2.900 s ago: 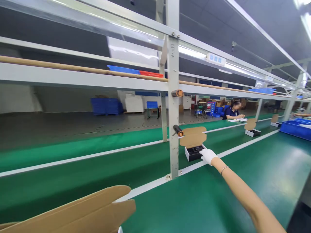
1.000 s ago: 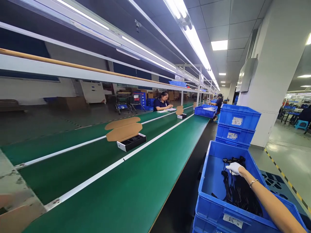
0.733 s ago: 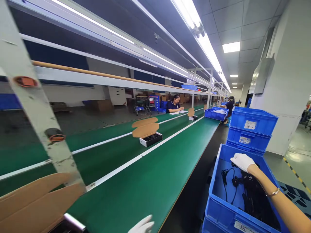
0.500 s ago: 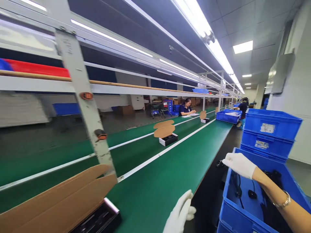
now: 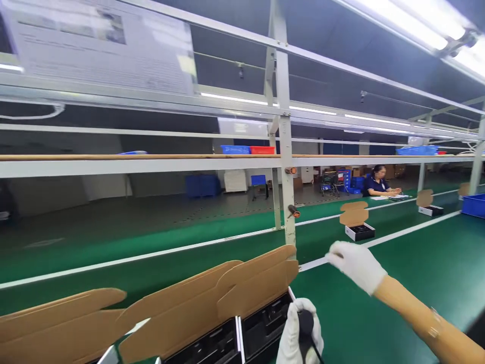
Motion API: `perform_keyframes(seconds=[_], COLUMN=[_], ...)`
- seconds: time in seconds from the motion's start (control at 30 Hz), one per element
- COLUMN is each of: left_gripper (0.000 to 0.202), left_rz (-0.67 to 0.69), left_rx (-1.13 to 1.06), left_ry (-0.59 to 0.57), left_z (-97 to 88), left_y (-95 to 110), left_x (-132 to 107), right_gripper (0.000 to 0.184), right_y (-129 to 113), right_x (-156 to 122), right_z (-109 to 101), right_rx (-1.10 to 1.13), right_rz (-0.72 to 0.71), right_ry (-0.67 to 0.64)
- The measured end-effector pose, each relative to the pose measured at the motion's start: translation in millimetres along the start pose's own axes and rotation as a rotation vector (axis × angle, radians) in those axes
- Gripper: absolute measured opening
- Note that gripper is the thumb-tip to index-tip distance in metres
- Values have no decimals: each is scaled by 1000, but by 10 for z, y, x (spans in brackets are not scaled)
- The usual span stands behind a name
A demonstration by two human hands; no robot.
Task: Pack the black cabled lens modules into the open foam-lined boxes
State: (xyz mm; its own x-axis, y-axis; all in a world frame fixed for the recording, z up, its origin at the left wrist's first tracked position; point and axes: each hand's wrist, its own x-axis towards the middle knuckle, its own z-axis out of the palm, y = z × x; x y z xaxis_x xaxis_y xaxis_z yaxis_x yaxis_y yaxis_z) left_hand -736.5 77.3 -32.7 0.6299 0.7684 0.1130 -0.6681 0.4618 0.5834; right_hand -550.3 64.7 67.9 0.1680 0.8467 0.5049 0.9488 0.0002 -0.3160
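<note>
My left hand (image 5: pixel 293 333), in a white glove, is closed around a black device (image 5: pixel 305 323) with a rounded head and a thin black cable hanging from it. It is right beside the nearest open box (image 5: pixel 265 323), which has a black insert and a raised brown cardboard lid. A second open box (image 5: pixel 212 349) stands against it on the left. My right hand (image 5: pixel 356 265), also gloved, is over the green work surface (image 5: pixel 364 303) with its fingers curled together. Whatever those fingers hold, if anything, is hidden.
Another brown lid (image 5: pixel 56 323) rises at the lower left. A metal post (image 5: pixel 287 202) stands behind the boxes, carrying a long shelf rail (image 5: pixel 151 166). Farther along are an open box (image 5: pixel 359 231), a blue bin (image 5: pixel 473 206) and a seated person (image 5: pixel 377 184).
The view has swung left, bringing more open boxes in. My left hand, empty before, now grips the black device. My right hand has left the blue bin and is over the green surface.
</note>
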Motion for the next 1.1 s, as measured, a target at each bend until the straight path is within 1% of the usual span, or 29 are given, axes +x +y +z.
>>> perform_keyframes(seconds=[0.03, 0.07, 0.13, 0.17, 0.23, 0.27, 0.33, 0.4, 0.43, 0.47, 0.53, 0.57, 0.6, 0.67, 0.7, 0.73, 0.77, 0.83, 0.9, 0.93, 0.97, 1.0, 1.1], left_gripper=[54, 55, 57, 56, 56, 56, 55, 54, 52, 49, 48, 48, 50, 53, 52, 51, 51, 53, 59, 61, 61, 60, 57], left_rz=[21, 25, 19, 24, 38, 33, -10, -63, -78, -84, -99, -117, -161, -216, -213, -206, -208, -270, -375, -388, -379, -353, -183], left_rx=[28, 56, 113, 135, 158, 157, 130, 93, 77, 62, 38, 29, 27, 4, -20, -48, -78, -114, -100, -74, -27, 45, 294], left_ry=[24, 40, 49, 50, 68, 83, 110, 106, 93, 74, 40, 37, 42, 101, 143, 174, 187, 142, 54, 37, 46, 78, 234], left_z=[-34, -62, -113, -139, -195, -222, -274, -326, -353, -381, -429, -446, -454, -445, -432, -417, -402, -379, -360, -348, -334, -316, -255], left_y=[103, 195, 347, 404, 481, 503, 527, 535, 536, 534, 516, 497, 470, 399, 357, 314, 272, 203, 161, 151, 147, 149, 170], left_x=[40, 80, 159, 194, 255, 281, 325, 355, 364, 368, 365, 358, 348, 321, 305, 287, 268, 225, 176, 148, 116, 80, -56], right_gripper=[18, 15, 24, 29, 28, 24, 17, 16, 17, 19, 21, 20, 17, 15, 17, 20, 22, 25, 26, 27, 28, 28, 29], right_y=[-12, -25, -55, -68, -85, -89, -99, -139, -179, -235, -384, -469, -554, -702, -756, -791, -808, -796, -754, -733, -717, -705, -699], right_x=[331, 642, 1156, 1346, 1595, 1663, 1704, 1621, 1526, 1391, 1008, 778, 539, 97, -81, -224, -330, -455, -509, -525, -538, -552, -603], right_z=[145, 291, 564, 677, 838, 879, 887, 811, 753, 688, 566, 521, 493, 497, 525, 562, 601, 657, 661, 648, 632, 619, 642], right_rx=[-21, -24, -20, -29, -66, -87, -97, -36, 19, 86, 224, 288, 339, 336, 312, 283, 260, 244, 249, 247, 231, 193, -23], right_rz=[-34, -67, -132, -165, -235, -270, -321, -309, -290, -272, -270, -291, -331, -380, -381, -367, -343, -294, -281, -286, -303, -330, -378], right_ry=[127, 216, 322, 361, 421, 437, 435, 421, 421, 413, 344, 225, 71, -204, -308, -380, -423, -453, -441, -426, -409, -389, -348])
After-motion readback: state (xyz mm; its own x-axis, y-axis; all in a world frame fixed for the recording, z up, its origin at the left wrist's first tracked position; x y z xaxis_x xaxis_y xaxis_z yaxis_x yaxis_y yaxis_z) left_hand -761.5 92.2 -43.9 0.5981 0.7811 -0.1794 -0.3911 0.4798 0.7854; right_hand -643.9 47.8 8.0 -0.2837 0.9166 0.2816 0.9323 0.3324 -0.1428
